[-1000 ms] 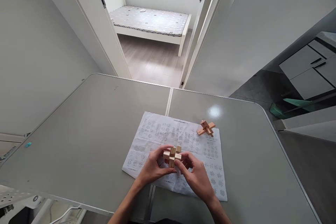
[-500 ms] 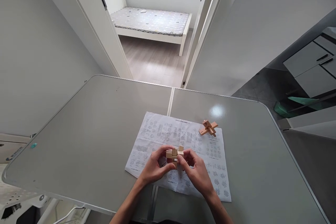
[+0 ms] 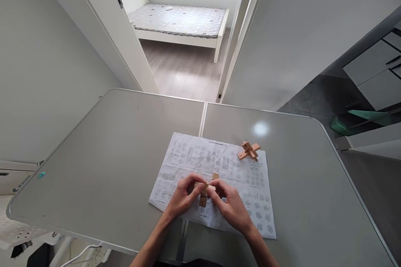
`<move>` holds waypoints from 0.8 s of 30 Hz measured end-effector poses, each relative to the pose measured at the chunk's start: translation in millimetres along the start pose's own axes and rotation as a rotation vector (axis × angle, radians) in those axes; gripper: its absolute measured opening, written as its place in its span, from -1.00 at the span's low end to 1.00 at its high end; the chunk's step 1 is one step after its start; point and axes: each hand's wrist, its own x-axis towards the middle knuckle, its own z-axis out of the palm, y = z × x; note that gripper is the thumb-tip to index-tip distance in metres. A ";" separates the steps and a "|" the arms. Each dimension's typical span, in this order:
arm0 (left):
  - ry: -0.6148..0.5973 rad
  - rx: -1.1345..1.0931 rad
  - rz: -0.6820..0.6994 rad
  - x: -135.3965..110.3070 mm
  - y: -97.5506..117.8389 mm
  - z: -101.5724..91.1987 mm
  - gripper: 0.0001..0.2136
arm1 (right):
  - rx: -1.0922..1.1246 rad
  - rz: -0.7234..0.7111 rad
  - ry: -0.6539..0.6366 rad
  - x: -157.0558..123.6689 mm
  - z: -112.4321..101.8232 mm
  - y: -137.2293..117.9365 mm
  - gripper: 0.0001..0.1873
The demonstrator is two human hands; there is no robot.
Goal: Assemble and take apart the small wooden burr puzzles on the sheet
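Both hands hold a light wooden interlocking puzzle made of crossed bars, just over a printed sheet. My left hand is closed on its left side, thumb on top. On the right side, my right hand pinches a bar with thumb and fingers. One bar end points toward me and another sticks out at the far side; the fingers hide the middle. Another wooden puzzle, redder and cross-shaped, rests on the sheet's far right corner.
The sheet carries rows of small line diagrams and lies across the seam of a grey table. A small teal object is at the table's left edge. Beyond the table, a doorway shows a bed; cabinets stand at the right.
The puzzle in my hands has turned, so a bar end now points toward me. My left thumb has moved from below it to the top. The redder puzzle stays put.
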 end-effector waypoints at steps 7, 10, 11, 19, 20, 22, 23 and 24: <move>-0.031 -0.026 0.007 1.1 -2.0 -1.3 -0.70 | 0.007 -0.006 0.007 0.2 0.5 -2.5 -0.59; -0.040 -0.023 0.023 0.7 -2.6 -2.8 -0.68 | 0.085 0.025 0.018 2.4 0.7 -0.5 -0.56; -0.061 -0.031 0.037 0.5 -2.6 -3.5 -0.63 | 0.133 0.048 0.019 3.3 0.5 0.5 -0.54; -0.099 -0.038 0.010 -0.5 -8.3 -6.4 -0.33 | 0.271 0.120 0.000 3.8 -7.3 2.8 -0.44; -0.065 -0.095 -0.003 0.2 -10.1 -6.3 -0.34 | 0.230 0.108 0.033 2.8 -9.3 2.8 -0.45; 0.005 -0.206 -0.017 2.2 -12.8 -6.0 -0.33 | 0.082 0.085 0.127 1.0 -14.2 3.8 -0.52; 0.031 -0.247 -0.020 3.4 -13.5 -5.8 -0.33 | -0.010 0.069 0.163 0.1 -16.9 4.9 -0.56; 0.046 -0.275 -0.021 4.6 -13.7 -5.6 -0.34 | -0.096 0.048 0.177 -0.7 -19.4 6.5 -0.58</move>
